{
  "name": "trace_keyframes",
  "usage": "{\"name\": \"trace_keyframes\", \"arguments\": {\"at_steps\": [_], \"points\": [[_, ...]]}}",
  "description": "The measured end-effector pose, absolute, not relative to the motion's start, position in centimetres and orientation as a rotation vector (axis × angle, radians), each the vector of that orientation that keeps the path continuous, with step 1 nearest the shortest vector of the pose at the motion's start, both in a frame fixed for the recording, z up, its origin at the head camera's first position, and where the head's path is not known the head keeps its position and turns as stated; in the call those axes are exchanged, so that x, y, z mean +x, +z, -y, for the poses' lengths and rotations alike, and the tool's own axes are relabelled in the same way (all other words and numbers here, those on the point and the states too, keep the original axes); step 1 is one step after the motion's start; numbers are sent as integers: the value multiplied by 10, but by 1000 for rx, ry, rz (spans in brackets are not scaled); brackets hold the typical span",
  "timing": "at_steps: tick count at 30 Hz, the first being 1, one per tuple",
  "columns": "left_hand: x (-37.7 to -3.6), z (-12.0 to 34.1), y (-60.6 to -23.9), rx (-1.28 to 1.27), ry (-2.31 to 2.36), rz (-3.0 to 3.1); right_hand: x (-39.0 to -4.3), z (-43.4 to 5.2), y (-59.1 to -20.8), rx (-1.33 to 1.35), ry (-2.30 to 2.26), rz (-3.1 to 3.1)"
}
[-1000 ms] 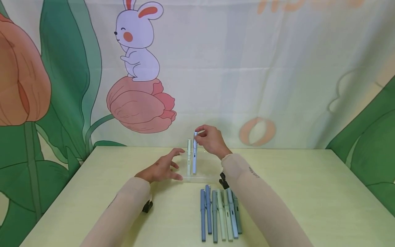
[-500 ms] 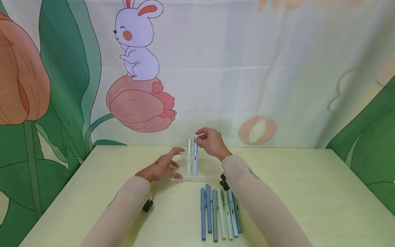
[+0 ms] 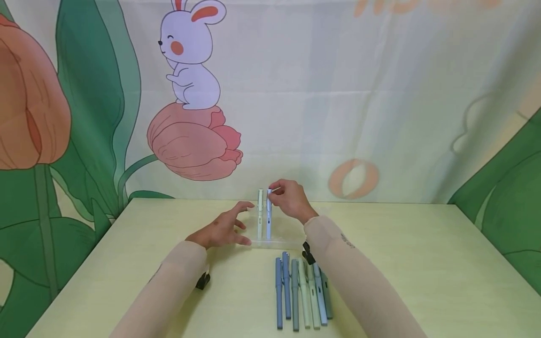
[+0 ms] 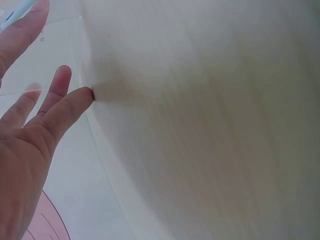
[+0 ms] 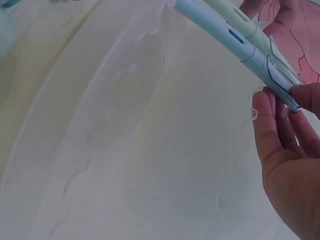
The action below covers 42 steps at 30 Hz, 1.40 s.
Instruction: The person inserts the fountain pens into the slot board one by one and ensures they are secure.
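A clear pen stand (image 3: 285,244) sits at the middle back of the table. A pale green pen (image 3: 259,223) stands upright in it. To its right is a light blue pen (image 3: 268,224), also upright, whose capped top my right hand (image 3: 292,201) pinches between thumb and fingers. The right wrist view shows the metal clip of this blue pen (image 5: 220,31) close to my thumb. My left hand (image 3: 221,229) has its fingers spread at the stand's left side. In the left wrist view, fingertips of this hand (image 4: 30,145) touch the clear edge.
Several capped pens (image 3: 295,295) in blue, grey-green and pale green lie side by side in front of the stand, partly under my right forearm. A printed curtain (image 3: 296,94) hangs behind the pale wooden table (image 3: 401,263).
My right hand has lowered slightly with the light blue pen and shifted a little right. The blue pen's top is now level with the green pen's. My left hand stays in place.
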<state>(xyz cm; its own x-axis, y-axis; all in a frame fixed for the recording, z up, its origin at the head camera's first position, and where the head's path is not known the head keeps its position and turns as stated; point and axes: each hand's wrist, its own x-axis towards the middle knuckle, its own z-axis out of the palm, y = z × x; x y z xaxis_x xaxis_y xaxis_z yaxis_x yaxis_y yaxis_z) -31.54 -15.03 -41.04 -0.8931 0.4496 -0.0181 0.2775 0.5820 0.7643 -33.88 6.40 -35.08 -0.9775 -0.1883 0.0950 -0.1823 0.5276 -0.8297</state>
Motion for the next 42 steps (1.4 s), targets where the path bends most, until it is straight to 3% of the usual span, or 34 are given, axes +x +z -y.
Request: {"name": "trace_keyframes", "arguments": {"at_steps": [17,26,42], "points": [[-315,141,-409,592,1201,-2609,-336,-80,-347,-338,-1395,-2791],[-313,144,-407,584,1205,-2610,-314,-126,-343,-402,-1405,-2807],[-313,146,-407,564,1195,-2614,-269,-178,-369,-213,-1369,-2737]]}}
